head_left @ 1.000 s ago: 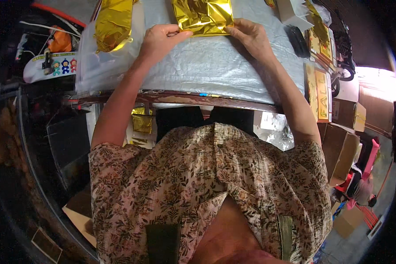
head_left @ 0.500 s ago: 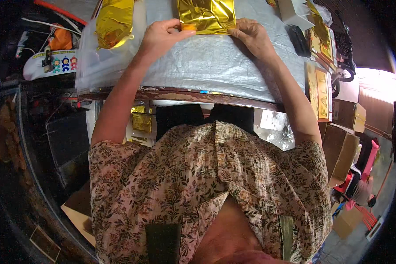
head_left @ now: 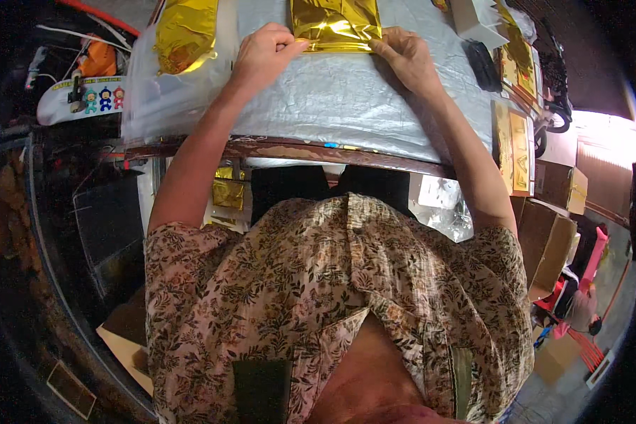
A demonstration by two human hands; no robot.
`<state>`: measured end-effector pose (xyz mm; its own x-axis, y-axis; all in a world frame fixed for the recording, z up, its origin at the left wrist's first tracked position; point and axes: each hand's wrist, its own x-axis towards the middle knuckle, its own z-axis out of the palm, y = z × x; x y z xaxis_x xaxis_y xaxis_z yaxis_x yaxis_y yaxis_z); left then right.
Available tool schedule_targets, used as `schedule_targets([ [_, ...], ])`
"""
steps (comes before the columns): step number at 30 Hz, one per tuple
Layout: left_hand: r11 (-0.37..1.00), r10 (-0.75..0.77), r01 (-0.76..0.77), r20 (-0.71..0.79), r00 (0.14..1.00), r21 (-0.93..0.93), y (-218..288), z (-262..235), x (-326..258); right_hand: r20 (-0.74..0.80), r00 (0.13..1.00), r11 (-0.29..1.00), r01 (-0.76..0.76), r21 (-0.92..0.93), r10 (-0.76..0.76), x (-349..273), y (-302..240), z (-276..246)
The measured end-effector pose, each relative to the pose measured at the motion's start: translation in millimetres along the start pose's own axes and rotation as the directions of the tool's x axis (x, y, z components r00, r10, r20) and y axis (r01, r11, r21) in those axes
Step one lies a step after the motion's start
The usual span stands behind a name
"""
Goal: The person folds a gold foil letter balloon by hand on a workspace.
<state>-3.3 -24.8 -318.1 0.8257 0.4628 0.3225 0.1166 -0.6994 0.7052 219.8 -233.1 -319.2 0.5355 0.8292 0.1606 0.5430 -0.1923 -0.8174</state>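
Note:
A shiny gold foil packet [head_left: 336,25] lies flat at the far middle of the covered table, its upper part cut off by the picture's edge. My left hand [head_left: 265,55] pinches the near left corner of the packet between thumb and curled fingers. At the near right corner, my right hand [head_left: 406,56] has its thumb and fingers closed on the same edge. Between the two hands the near edge looks folded into a narrow straight strip. Another gold foil piece [head_left: 186,35], crumpled and rounded, rests to the left of my left hand.
A silvery sheet [head_left: 332,106] covers the table. On its right are a black case [head_left: 482,65], a white box [head_left: 473,21] and gold-printed flat boxes [head_left: 514,148]. Left of the table is a white board with cartoon figures [head_left: 81,100]. Cardboard boxes [head_left: 544,247] stand at lower right.
The packet's near edge has shifted slightly up and right and now looks flatter and more neatly creased. My left hand has moved slightly up with it; the right hand has barely moved.

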Motion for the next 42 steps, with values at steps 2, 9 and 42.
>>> schedule_targets([
  [2,0.999,-0.05,0.051,0.047,0.998,-0.002,-1.2,-2.2,-0.4,-0.003,1.0,1.0,0.012,0.024,-0.012,-2.3,-4.5,-0.2],
  [9,0.998,-0.036,0.04,0.091,0.995,-0.051,-10.5,-1.9,1.9,0.022,0.987,0.987,0.161,-0.005,-0.161,-3.3,-6.0,-4.5],
  [42,0.996,-0.09,0.09,0.012,0.996,0.006,10.1,0.4,-4.8,-0.09,0.995,0.994,0.035,-0.103,-0.044,-12.7,-21.3,1.7],
])
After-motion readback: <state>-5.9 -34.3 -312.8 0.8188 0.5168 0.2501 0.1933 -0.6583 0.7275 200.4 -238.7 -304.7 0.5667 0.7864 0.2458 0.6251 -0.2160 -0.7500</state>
